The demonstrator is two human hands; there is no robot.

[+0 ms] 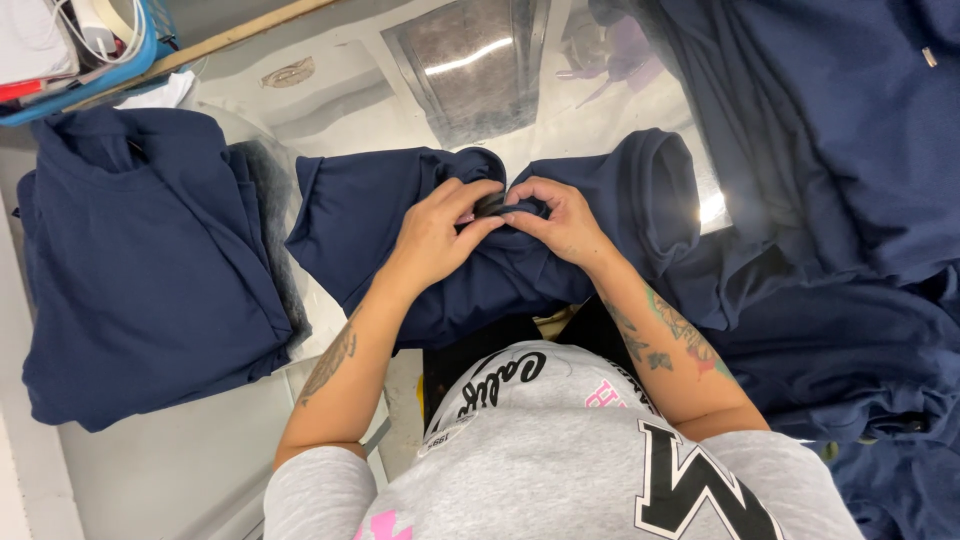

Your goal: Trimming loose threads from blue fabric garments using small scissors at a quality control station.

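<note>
Surface: white worktable [200, 460] under us, a shiny metal plate [470, 60] at its far middle.
Fingers: our left hand [435, 235] and right hand [560, 220] both pinch one fold of the navy garment [370, 215], fingertips meeting.
Garment: spread centre, long axis left-right.
Count: one folded navy stack [140, 270] left; one loose navy heap [850, 180] right.
Container: blue tray [130, 60], far left, holding cords.

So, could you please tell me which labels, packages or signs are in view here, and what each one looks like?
Small dark label: pinched between left hand and right hand at the navy garment neckline.
Small white tag: rectangular, on the grey shirt hem.
</note>
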